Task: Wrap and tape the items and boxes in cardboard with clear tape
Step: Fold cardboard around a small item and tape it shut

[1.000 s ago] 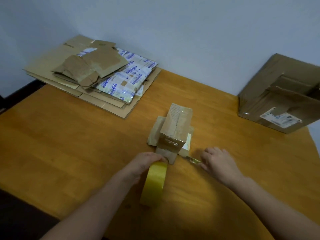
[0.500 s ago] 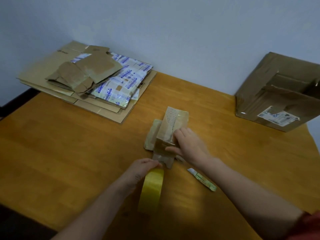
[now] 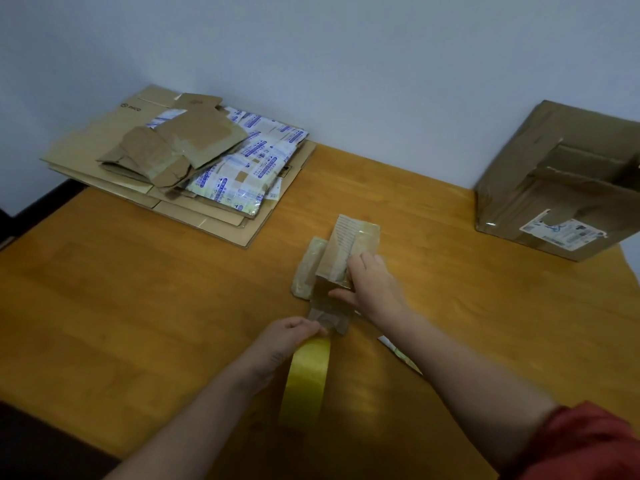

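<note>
Cardboard parcel point(image 3: 333, 259) sits creased beside glossy tape roll point(image 3: 304, 382).

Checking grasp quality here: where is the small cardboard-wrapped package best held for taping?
Grip the package by its upright upper body from the right, thumb on the near face, as the right hand does. A loose flap juts from its left, and the left hand with the tape roll occupies the near base.

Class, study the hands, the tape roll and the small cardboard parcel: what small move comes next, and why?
Probably the left hand draws the tape roll around the near end of the parcel: the roll sits right there, and the right hand grips the parcel steady.
</note>
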